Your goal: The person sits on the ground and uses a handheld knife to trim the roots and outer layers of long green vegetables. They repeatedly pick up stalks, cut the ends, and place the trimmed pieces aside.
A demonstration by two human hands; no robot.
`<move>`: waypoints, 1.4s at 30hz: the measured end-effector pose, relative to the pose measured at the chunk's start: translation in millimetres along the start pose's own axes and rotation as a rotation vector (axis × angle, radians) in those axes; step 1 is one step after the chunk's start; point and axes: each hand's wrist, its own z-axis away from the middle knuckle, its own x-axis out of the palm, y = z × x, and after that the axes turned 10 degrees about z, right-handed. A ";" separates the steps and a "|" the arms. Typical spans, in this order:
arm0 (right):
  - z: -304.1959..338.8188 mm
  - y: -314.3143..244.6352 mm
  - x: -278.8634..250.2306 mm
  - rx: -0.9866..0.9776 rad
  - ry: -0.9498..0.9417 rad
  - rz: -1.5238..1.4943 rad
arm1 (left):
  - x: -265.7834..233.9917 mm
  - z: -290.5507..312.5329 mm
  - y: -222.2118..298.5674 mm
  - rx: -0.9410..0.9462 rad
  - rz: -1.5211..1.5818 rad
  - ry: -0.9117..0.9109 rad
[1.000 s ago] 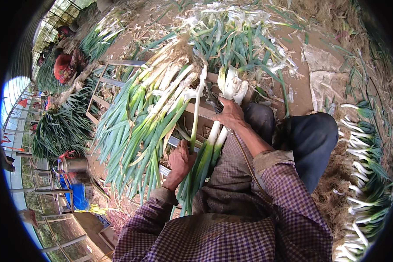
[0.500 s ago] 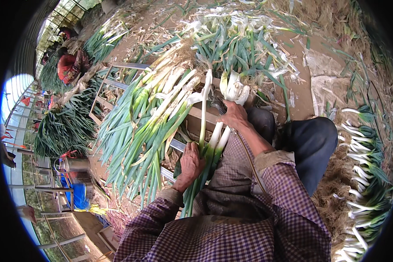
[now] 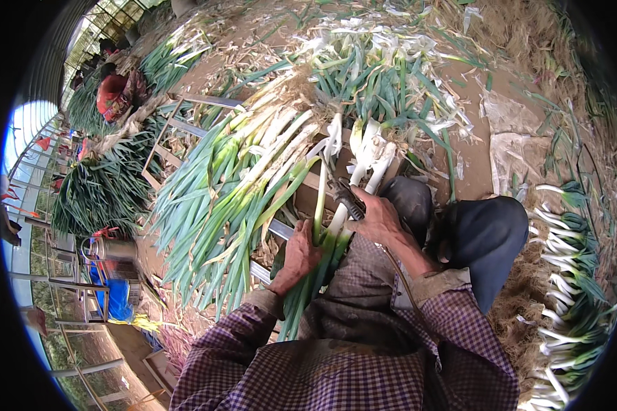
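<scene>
At the far left of the big pile of long green-and-white leeks (image 3: pixel 212 185), a person in a red top (image 3: pixel 112 96) crouches in the distance, and nearer on that side lies a dark green heap of leek leaves (image 3: pixel 96 198), with a round silver metal container (image 3: pixel 113 248) and a crumpled bright blue plastic sheet (image 3: pixel 120 291) closer to you. A slatted frame of wood and silver metal (image 3: pixel 186 127) shows from under the pile's left edge. Just right of the pile's leaves, your left hand (image 3: pixel 300 252) has its fingers curled closed around the green part of a single pale-stemmed leek (image 3: pixel 321 202), which stands up from your grip beside the pile, a loose white skin flap near its top. Right of that, your right hand (image 3: pixel 377 218) is wrapped around a dark ribbed nozzle (image 3: pixel 348 200), its tip close to the leek; a thin brown hose (image 3: pixel 401 268) trails from it toward your lap. Thick white-stemmed leeks (image 3: pixel 337 222) slant across your lap, right of the pile. Beyond the pile's right end spreads a heap of green leaves and white peelings (image 3: pixel 384 82). Farther right of the pile are a pale, dirty sheet (image 3: pixel 521 147), brown stringy roots (image 3: pixel 517 294) and a long row of white-stemmed, green-topped leeks (image 3: pixel 562 274).
</scene>
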 end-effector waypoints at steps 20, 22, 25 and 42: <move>28.9 -68.2 4.6 -0.085 -0.479 -0.159 | -54.4 43.5 -48.9 -0.004 0.063 0.232; 31.0 -66.8 11.8 -0.123 -0.432 -0.165 | -84.3 27.3 -82.2 -0.028 -0.076 0.440; 27.8 -54.8 35.9 -0.266 -0.413 -0.176 | -125.8 2.8 -132.3 -0.005 -0.288 0.582; 39.8 -75.9 43.4 -0.206 -0.374 -0.134 | -153.7 -47.5 -168.7 0.021 -0.680 0.536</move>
